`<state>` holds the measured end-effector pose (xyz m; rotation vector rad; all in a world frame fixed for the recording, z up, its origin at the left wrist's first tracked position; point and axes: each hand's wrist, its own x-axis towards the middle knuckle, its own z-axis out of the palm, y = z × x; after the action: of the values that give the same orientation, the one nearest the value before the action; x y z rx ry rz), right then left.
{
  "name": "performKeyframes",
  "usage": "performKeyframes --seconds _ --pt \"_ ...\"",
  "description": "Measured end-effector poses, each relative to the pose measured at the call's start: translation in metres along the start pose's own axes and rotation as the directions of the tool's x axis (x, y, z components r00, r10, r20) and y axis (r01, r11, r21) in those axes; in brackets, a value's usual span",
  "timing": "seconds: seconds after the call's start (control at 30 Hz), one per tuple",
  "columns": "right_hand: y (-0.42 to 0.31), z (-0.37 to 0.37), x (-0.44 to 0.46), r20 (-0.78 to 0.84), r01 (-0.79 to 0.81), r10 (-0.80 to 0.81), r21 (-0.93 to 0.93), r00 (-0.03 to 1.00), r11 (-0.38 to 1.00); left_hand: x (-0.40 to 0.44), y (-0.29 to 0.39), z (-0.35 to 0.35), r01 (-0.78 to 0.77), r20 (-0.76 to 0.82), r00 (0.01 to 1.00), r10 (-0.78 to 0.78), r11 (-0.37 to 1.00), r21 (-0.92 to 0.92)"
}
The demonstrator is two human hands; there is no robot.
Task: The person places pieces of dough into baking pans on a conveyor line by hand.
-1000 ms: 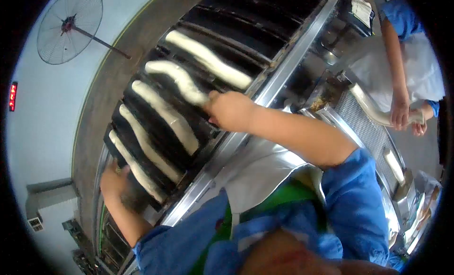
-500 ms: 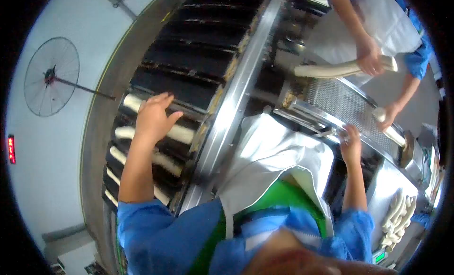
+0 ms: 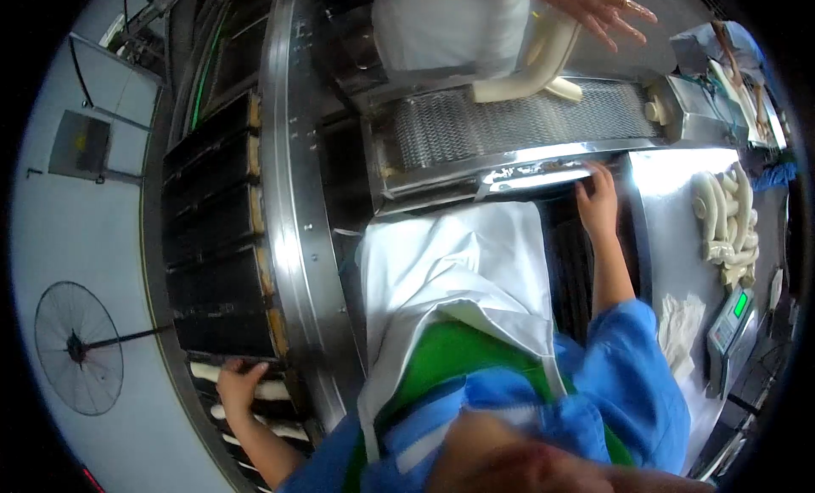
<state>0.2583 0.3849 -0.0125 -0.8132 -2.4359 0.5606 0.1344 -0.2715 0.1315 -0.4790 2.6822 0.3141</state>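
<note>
My left hand (image 3: 238, 386) rests over a pale dough strip (image 3: 270, 390) in the black trays at lower left, thumb and fingers apart. More dough strips (image 3: 287, 430) lie in the slots below it. On the other side, my right hand (image 3: 599, 203) reaches to the metal rail (image 3: 543, 177) along the front of the mesh belt. Its fingers are stretched out at the rail edge, and I see nothing held in it. On the mesh belt (image 3: 441, 128), a long bent dough roll (image 3: 543, 64) curves upward, and a shorter piece (image 3: 564, 89) lies beside it.
Across the belt, a co-worker's wet hand (image 3: 594, 9) is spread. At right, a pile of dough rolls (image 3: 722, 213) lies on a steel table (image 3: 666, 230) near a scale (image 3: 728, 327). Empty black trays (image 3: 216, 294) run along a steel beam (image 3: 293, 196). A fan (image 3: 78, 349) stands left.
My view has swung to the right. My left hand stays at the dough strips, while my right hand is farther along the rail. The co-worker's hand is now spread above the belt.
</note>
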Motion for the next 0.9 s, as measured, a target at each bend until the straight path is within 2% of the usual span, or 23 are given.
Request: performKeyframes --seconds 0.03,0.07,0.13,0.17,0.2,0.27,0.3,0.33,0.4,0.43,0.47,0.53,0.6,0.67,0.73,0.83,0.9 --pt "-0.003 0.001 0.006 -0.019 -0.002 0.002 0.008 1.0 1.0 0.003 -0.022 0.012 0.008 -0.049 0.999 -0.009 1.0 -0.027" --pt "-0.008 0.003 0.013 -0.024 -0.006 0.006 0.018 1.0 1.0 -0.024 0.012 0.002 0.031 -0.04 0.999 -0.031 0.999 0.01" --pt "-0.009 0.009 0.028 -0.028 -0.012 0.013 0.025 1.0 1.0 -0.025 -0.013 0.013 -0.051 -0.061 0.997 0.047 0.996 -0.066" --pt "-0.01 0.012 0.034 -0.029 -0.015 0.016 0.027 0.999 1.0 -0.038 -0.003 0.011 -0.067 0.002 0.998 0.069 0.972 -0.226" --pt "-0.012 0.016 0.038 -0.034 -0.019 0.02 0.024 0.999 1.0 -0.041 -0.001 0.016 -0.038 -0.059 0.998 0.027 0.982 -0.186" --pt "-0.014 0.024 0.042 -0.018 -0.036 0.035 -0.039 0.999 0.999 -0.023 -0.051 0.04 -0.04 -0.134 0.991 0.006 0.968 -0.25" --pt "-0.012 0.029 0.043 -0.041 -0.007 0.005 -0.05 0.999 0.999 -0.046 -0.012 0.031 -0.022 -0.158 0.987 -0.012 0.977 -0.212" --pt "-0.011 0.03 0.043 -0.048 -0.008 0.005 -0.049 0.999 0.999 -0.058 0.011 0.022 0.068 -0.053 0.995 -0.085 0.964 -0.255" --pt "-0.02 0.028 0.044 -0.02 -0.103 0.104 0.062 0.994 0.993 -0.037 -0.027 0.045 0.037 -0.195 0.978 -0.076 0.98 -0.194" --pt "-0.018 0.029 0.044 -0.057 -0.067 0.066 -0.009 0.996 0.998 -0.034 -0.027 0.047 0.14 -0.163 0.972 -0.169 0.975 -0.174" --pt "-0.011 0.031 0.044 -0.083 0.002 -0.005 -0.035 0.997 0.999 -0.045 -0.01 0.041 0.115 -0.161 0.976 -0.149 0.973 -0.202" --pt "-0.001 0.034 0.039 -0.158 0.025 -0.032 -0.051 0.987 0.998 -0.031 -0.028 0.05 0.106 -0.216 0.966 -0.14 0.981 -0.162" --pt "-0.008 0.019 0.038 -0.102 -0.059 0.06 0.007 0.993 0.998 -0.025 -0.022 0.051 0.193 -0.172 0.959 -0.224 0.964 -0.182" --pt "0.001 0.013 0.039 -0.121 -0.077 0.076 -0.004 0.99 0.997 -0.014 -0.033 0.055 0.126 -0.155 0.975 -0.157 0.973 -0.192" --pt "0.012 0.008 0.046 -0.11 -0.112 0.108 -0.031 0.988 0.993 -0.002 -0.047 0.066 0.028 -0.204 0.973 -0.111 0.929 -0.369" --pt "0.032 0.005 0.06 -0.101 -0.133 0.122 -0.104 0.987 0.986 -0.002 -0.026 0.065 0.103 -0.21 0.96 -0.184 0.932 -0.347" --pt "0.039 0.004 0.073 -0.107 -0.14 0.122 -0.171 0.987 0.975 0.01 -0.035 0.072 0.071 -0.241 0.957 -0.161 0.937 -0.343"
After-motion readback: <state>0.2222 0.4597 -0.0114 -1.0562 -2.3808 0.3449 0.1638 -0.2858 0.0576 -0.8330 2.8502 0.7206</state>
